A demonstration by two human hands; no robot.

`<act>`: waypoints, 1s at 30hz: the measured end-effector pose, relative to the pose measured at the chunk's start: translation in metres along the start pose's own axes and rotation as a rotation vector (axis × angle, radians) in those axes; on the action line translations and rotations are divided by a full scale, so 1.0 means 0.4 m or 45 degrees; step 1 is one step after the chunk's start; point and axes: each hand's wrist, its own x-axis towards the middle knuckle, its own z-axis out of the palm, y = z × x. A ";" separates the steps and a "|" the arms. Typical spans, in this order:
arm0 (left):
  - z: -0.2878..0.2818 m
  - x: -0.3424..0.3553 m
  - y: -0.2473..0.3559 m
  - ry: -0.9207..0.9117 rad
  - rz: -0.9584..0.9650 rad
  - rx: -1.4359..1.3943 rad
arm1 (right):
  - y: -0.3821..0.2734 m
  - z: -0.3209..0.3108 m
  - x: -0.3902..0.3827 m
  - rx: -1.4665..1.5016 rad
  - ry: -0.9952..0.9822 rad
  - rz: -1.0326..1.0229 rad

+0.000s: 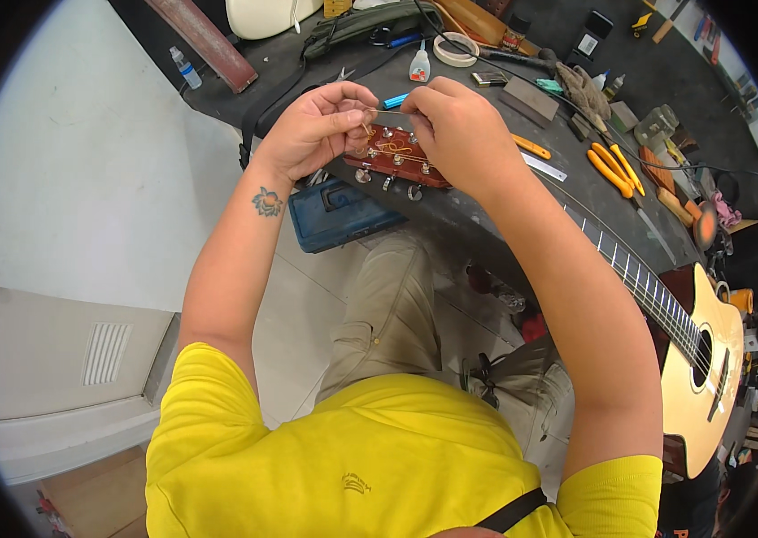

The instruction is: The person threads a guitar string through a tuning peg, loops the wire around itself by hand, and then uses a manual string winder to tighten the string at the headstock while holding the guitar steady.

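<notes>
An acoustic guitar (727, 345) with a pale top lies along the workbench, its neck running up to the left. Its reddish-brown headstock (410, 169) with silver tuning pegs is below my hands. Just above the headstock, my left hand (321, 130) pinches a thin guitar string (390, 112) between thumb and fingers. My right hand (461, 134) grips the same string a little to the right, its fingertips partly hidden behind the hand. The string spans the gap between both hands. Loose golden string coils lie over the headstock.
The dark workbench holds orange-handled pliers (610, 170), a steel ruler (542, 167), a masking tape roll (456, 50) and a small glue bottle (419, 65). A blue toolbox (339, 215) is below the bench edge. A water bottle (185, 68) stands far left.
</notes>
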 end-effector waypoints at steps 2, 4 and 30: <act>0.001 -0.003 0.006 0.016 0.035 0.026 | -0.001 0.000 0.000 0.017 0.015 -0.006; -0.004 0.000 0.018 0.057 0.071 0.385 | -0.001 0.000 0.001 0.006 0.005 0.009; -0.010 0.036 -0.074 0.513 0.078 0.954 | 0.004 0.010 0.007 -0.165 -0.297 0.083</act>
